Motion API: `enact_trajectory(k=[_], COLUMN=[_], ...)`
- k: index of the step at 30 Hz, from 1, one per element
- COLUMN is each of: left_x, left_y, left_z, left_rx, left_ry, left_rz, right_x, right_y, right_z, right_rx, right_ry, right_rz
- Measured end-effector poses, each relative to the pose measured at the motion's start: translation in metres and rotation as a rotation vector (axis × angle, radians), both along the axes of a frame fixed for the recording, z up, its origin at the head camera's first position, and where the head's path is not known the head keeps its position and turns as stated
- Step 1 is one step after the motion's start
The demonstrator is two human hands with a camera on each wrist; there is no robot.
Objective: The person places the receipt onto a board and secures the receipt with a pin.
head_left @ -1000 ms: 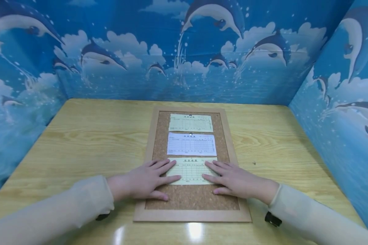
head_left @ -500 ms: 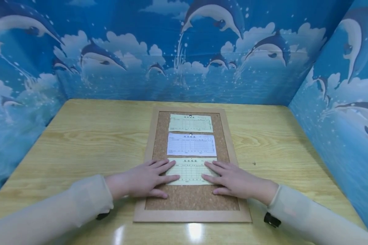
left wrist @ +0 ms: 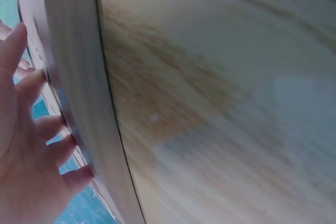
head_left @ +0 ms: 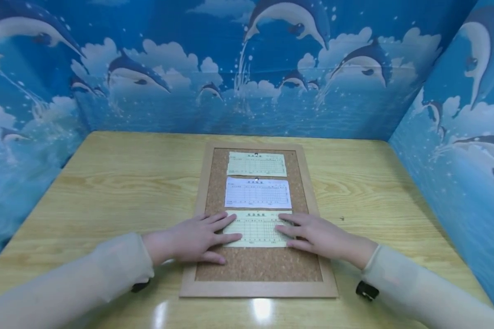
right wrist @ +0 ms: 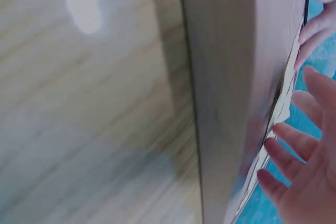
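Observation:
A wood-framed cork board (head_left: 258, 267) lies on the table with paper slips in a column. The top slip (head_left: 256, 165) is pale green and the middle slip (head_left: 257, 194) white; each has a small dark pin at its upper edge. Across the bottom pale green slip (head_left: 257, 230), my left hand (head_left: 191, 240) rests spread fingers on the left end. My right hand (head_left: 323, 237) has its fingers extended over the right end. In the right wrist view, that hand's fingers (right wrist: 286, 158) are straight to slightly bent, close over the board's surface. Neither hand holds anything.
A small dark pin (head_left: 341, 218) lies on the wood-grain table (head_left: 136, 183), right of the board. Blue dolphin-print curtains (head_left: 230, 109) enclose the table at the back and both sides.
My right hand has shifted slightly right and up, its fingers now closer together. My left hand stays on the bottom slip's left end. The slips keep their places.

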State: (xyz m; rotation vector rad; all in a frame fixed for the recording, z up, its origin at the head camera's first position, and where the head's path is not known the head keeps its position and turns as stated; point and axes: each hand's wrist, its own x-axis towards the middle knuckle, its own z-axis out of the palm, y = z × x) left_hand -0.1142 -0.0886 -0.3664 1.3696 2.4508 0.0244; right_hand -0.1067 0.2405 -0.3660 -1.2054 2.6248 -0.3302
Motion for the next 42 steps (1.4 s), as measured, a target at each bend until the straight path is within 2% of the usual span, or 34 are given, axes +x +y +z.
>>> enact_trajectory(k=[6, 11, 18, 22, 28, 33, 42], left_x=[-0.001, -0.001, -0.002, -0.002, -0.002, -0.002, -0.003], left_y=[0.0, 0.001, 0.001, 0.001, 0.001, 0.0, -0.001], left_z=[0.002, 0.001, 0.0, 0.0, 0.0, -0.001, -0.002], left_rx=[-0.018, -0.022, -0.025, -0.027, -0.018, -0.022, -0.008], left_ry=[-0.022, -0.027, -0.032, -0.036, -0.039, -0.044, -0.041], left_rz=[0.0, 0.0, 0.005, 0.006, 0.004, 0.006, -0.001], right_x=[-0.006, -0.01, -0.016, -0.017, -0.02, -0.021, -0.017], right_y=[0.011, 0.026, 0.058, 0.073, 0.091, 0.104, 0.118], right_z=[0.0, -0.001, -0.002, 0.001, -0.001, -0.003, -0.015], right_rx=[-0.101, -0.17, -0.328, -0.375, -0.389, -0.34, -0.266], right_ry=[0.023, 0.0, 0.018, -0.018, -0.066, -0.118, -0.222], right_rz=[-0.079, -0.212, -0.374, -0.473, -0.588, -0.689, -0.759])
